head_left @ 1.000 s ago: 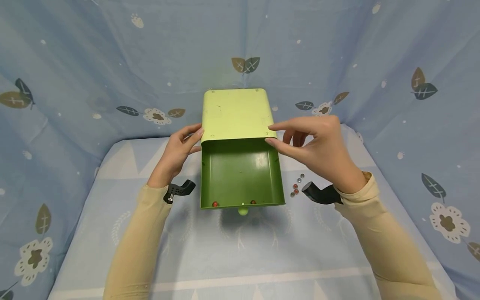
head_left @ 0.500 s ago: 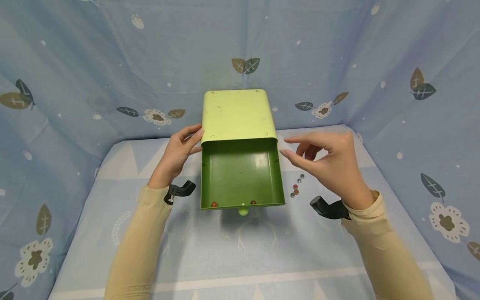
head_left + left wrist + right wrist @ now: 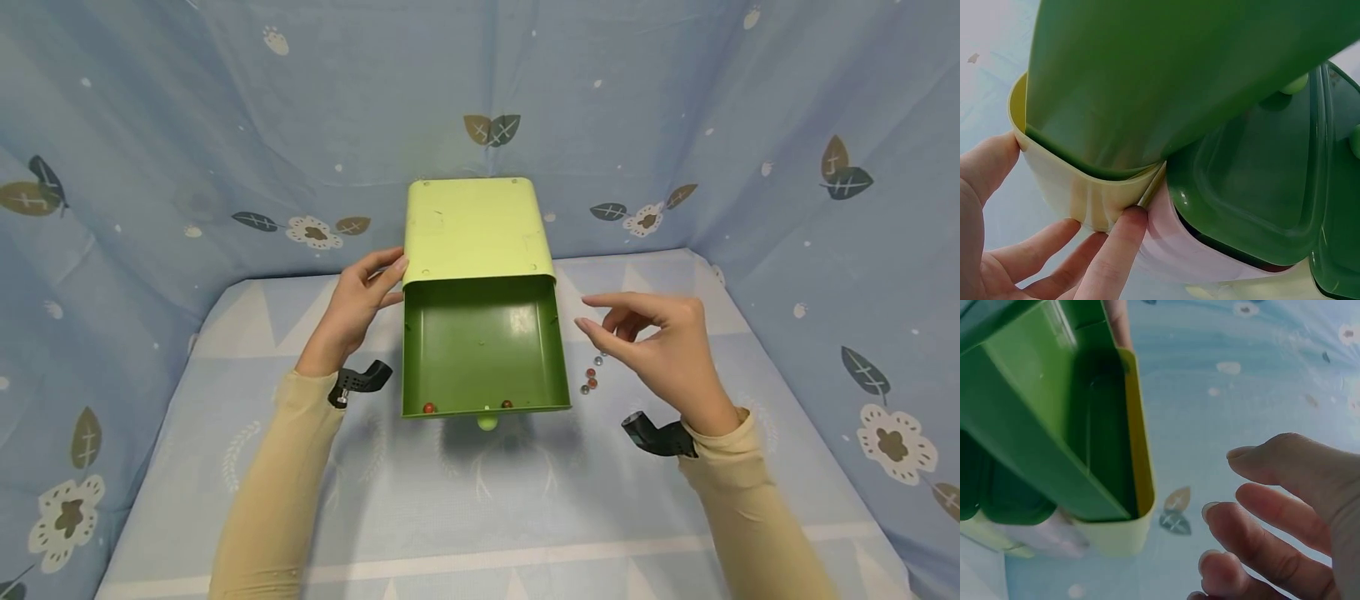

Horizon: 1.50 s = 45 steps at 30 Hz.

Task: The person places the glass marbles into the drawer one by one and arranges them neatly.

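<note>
A stacked drawer cabinet [image 3: 476,229] with a yellow-green top stands at the back, its dark green top drawer [image 3: 483,346] pulled out toward me. Inside, near the drawer's front wall, lie a red bead [image 3: 429,408] and a darker red bead [image 3: 507,404]. My left hand [image 3: 352,308] holds the cabinet's left side by its front edge; the left wrist view shows thumb and fingertips spread over the top tier's casing [image 3: 1088,187]. To the right of the drawer, my right hand [image 3: 652,342] hovers, thumb and index finger apart with nothing between them.
Several small red and grey beads [image 3: 592,383] lie on the cloth right of the drawer, partly beneath my right hand in the head view. Below the top tier are a pink tier [image 3: 1163,219] and further closed green drawers [image 3: 1254,187]. Patterned blue curtain [image 3: 360,100] surrounds the table.
My right hand has moved away from the cabinet's right front corner, rightward and toward me, now by the loose beads. The left hand, cabinet and drawer have stayed in place.
</note>
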Tool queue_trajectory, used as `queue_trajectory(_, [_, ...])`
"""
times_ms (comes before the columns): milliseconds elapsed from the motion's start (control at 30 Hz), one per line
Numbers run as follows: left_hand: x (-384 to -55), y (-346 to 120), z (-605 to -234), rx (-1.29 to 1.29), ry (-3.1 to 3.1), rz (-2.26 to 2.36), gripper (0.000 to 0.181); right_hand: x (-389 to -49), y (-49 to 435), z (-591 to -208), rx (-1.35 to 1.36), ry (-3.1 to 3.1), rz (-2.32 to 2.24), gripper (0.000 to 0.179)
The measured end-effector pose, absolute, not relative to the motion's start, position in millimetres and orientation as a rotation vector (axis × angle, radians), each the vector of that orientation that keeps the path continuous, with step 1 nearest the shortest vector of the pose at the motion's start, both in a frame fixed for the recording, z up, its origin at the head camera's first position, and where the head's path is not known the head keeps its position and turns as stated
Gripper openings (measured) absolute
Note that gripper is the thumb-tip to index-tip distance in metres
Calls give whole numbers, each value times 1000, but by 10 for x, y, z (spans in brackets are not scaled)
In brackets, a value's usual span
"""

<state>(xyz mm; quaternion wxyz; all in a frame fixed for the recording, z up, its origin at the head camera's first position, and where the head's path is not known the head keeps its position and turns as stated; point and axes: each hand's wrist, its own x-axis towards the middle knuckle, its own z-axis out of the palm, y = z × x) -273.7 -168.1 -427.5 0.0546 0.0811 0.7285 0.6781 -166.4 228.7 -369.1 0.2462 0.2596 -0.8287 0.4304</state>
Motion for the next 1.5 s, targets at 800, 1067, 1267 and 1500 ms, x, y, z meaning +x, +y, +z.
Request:
queue_trajectory(800, [-2730,-1694,-4275,252,2216,2063,71,-1772,2574,-4633,464,-2516,1287,19])
queue_trajectory(1067, [-2722,-1677,-4268,244,2202,2069,68,-1790,2662,-4933,384,-2625,1295,19])
queue_trajectory(1267, [-2722,-1678,-4246,260,2198,2066,67,-1810,2696,-5119,368,-2677,1239,20])
queue_trajectory(1500, [-2719,-1698,-4253,269,2194,2052,68,-1794,2721,-5283,344,-2757,1125,18])
